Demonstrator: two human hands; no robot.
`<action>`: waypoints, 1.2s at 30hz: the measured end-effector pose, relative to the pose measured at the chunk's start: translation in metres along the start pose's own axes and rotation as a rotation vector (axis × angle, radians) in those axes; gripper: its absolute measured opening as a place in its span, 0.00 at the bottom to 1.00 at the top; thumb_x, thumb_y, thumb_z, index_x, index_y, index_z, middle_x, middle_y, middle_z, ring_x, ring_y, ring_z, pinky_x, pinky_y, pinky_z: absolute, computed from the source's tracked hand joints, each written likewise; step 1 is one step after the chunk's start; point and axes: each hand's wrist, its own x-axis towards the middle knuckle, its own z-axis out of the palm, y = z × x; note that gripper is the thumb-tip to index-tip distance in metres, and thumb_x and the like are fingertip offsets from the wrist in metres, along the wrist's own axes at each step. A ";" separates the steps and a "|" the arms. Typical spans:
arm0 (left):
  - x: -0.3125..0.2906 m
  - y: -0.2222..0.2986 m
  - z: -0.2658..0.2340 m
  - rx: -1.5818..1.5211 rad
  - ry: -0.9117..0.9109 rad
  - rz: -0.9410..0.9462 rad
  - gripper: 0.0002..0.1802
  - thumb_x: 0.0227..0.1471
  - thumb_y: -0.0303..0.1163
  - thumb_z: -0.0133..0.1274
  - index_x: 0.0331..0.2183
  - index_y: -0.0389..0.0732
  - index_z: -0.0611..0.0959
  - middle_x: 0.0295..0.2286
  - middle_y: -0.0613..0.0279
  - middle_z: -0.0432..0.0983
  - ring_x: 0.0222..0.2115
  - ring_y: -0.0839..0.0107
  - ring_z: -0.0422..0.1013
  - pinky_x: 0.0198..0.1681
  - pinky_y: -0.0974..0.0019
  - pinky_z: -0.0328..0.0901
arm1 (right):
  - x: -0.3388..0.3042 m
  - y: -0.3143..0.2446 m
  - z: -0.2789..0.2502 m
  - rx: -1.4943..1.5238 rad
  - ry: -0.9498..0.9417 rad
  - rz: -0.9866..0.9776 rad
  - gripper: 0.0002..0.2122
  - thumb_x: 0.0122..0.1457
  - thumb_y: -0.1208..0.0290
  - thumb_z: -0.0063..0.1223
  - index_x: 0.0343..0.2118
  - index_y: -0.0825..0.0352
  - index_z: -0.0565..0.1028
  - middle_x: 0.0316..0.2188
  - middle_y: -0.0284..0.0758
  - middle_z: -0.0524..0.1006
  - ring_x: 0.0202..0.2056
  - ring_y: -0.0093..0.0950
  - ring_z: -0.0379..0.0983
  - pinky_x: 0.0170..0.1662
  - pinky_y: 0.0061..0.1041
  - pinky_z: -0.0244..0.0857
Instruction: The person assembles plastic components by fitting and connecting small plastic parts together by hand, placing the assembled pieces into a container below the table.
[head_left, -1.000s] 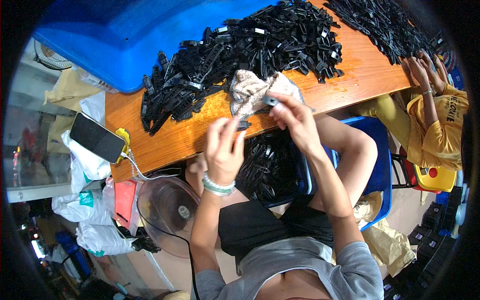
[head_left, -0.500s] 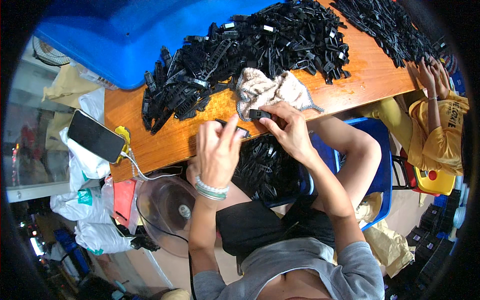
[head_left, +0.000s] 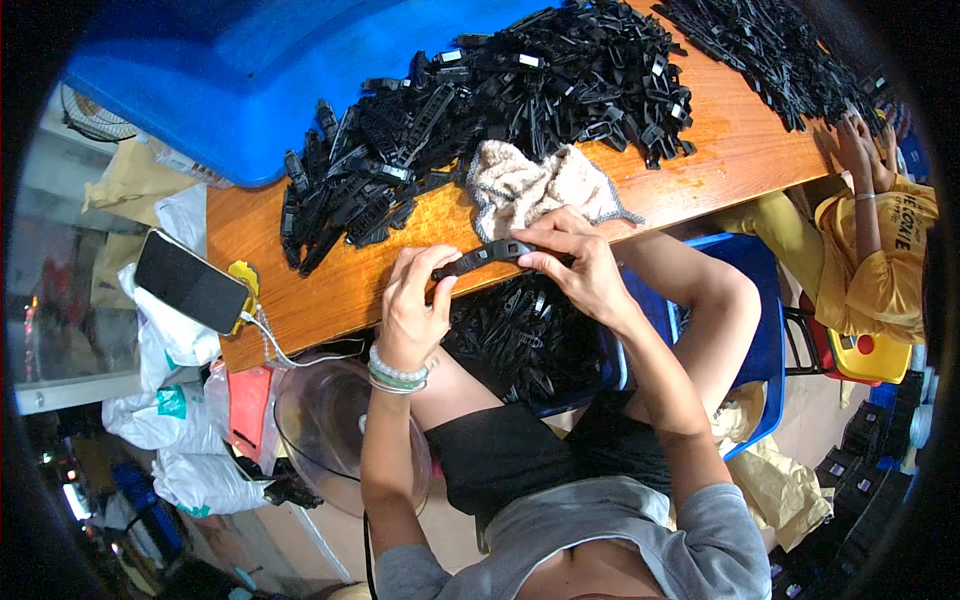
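Note:
A black watch strap (head_left: 484, 256) is stretched between my two hands above the front edge of the wooden table. My left hand (head_left: 412, 305) pinches its left end between thumb and fingers. Thumb and fingertips of my right hand (head_left: 580, 262) grip the right end, near a small squarish part. Just behind my right hand lies a crumpled beige cloth (head_left: 535, 185) with a grey edge. Beyond it is a big pile of similar black straps (head_left: 530, 90), some with small white patches.
A blue tub (head_left: 220, 90) stands behind the pile. On the left is a phone (head_left: 190, 282) with a cable. Below the table edge sits a bin of black pieces (head_left: 520, 335). At right, another person's hands (head_left: 858, 150) are at a second black pile (head_left: 765, 60).
My left hand, blurred and lifted before, has closed on the strap's left end. The strap now runs straight across between both hands, where earlier mainly its two ends showed.

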 end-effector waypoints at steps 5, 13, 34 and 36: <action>0.002 -0.001 -0.007 -0.040 -0.019 -0.021 0.17 0.42 0.14 0.55 0.38 0.35 0.77 0.34 0.53 0.75 0.36 0.57 0.75 0.39 0.62 0.69 | 0.005 0.003 -0.005 -0.010 -0.087 0.017 0.13 0.50 0.76 0.60 0.41 0.68 0.79 0.31 0.37 0.77 0.38 0.29 0.69 0.45 0.25 0.62; 0.007 -0.001 -0.003 -0.034 -0.072 0.053 0.15 0.42 0.14 0.55 0.36 0.34 0.78 0.33 0.54 0.76 0.34 0.57 0.74 0.39 0.61 0.69 | 0.007 0.000 0.001 -0.034 0.006 -0.018 0.12 0.51 0.73 0.60 0.38 0.69 0.79 0.38 0.41 0.78 0.43 0.36 0.72 0.49 0.31 0.63; 0.011 0.005 0.003 -0.161 -0.143 -0.078 0.14 0.44 0.13 0.55 0.36 0.32 0.75 0.34 0.53 0.77 0.36 0.64 0.77 0.38 0.66 0.71 | 0.000 -0.007 0.005 -0.193 -0.084 -0.083 0.12 0.47 0.76 0.61 0.37 0.69 0.80 0.44 0.35 0.77 0.46 0.34 0.68 0.52 0.32 0.58; 0.013 0.002 0.004 -0.150 -0.169 -0.101 0.16 0.43 0.17 0.59 0.38 0.34 0.76 0.35 0.55 0.77 0.37 0.67 0.76 0.40 0.68 0.70 | 0.001 -0.004 0.002 -0.168 -0.070 -0.075 0.12 0.47 0.76 0.61 0.37 0.68 0.80 0.44 0.35 0.76 0.46 0.34 0.68 0.53 0.32 0.58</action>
